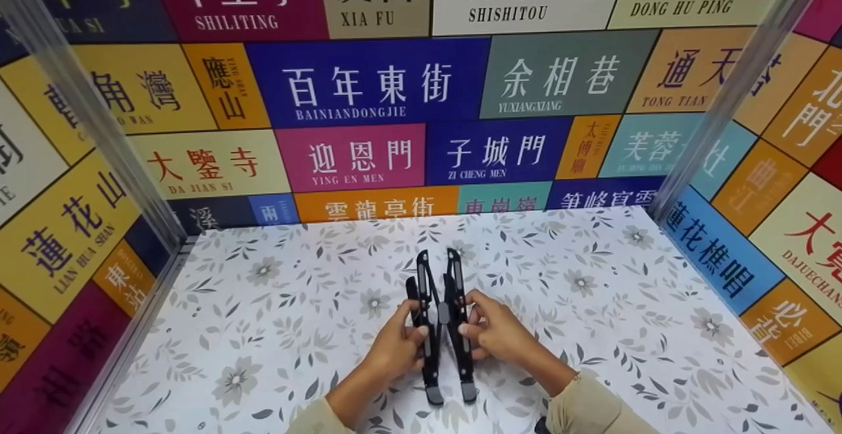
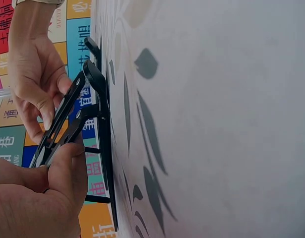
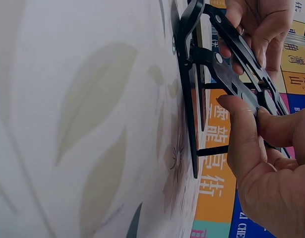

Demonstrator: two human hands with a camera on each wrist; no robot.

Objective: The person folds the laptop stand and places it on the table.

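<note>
A black folding laptop stand (image 1: 443,313) stands in the middle of the table, its two long side arms partly spread and joined by a round grey hub. Grey pads cap the near ends. My left hand (image 1: 395,342) grips the left arm, thumb on the inner side and fingers outside. On the other arm, my right hand (image 1: 496,332) has the same kind of grip, thumb and fingers pinching it. From the left wrist view, the stand's lower bars (image 2: 105,144) lie along the tabletop while the upper arms slope up into both hands. Thin struts (image 3: 213,150) link the bars to the upper part.
The table (image 1: 316,355) has a white cover with grey leaves and flowers. Colourful panels with place names (image 1: 368,82) rise behind it and on both sides. Metal corner posts (image 1: 723,92) stand at the back left and back right.
</note>
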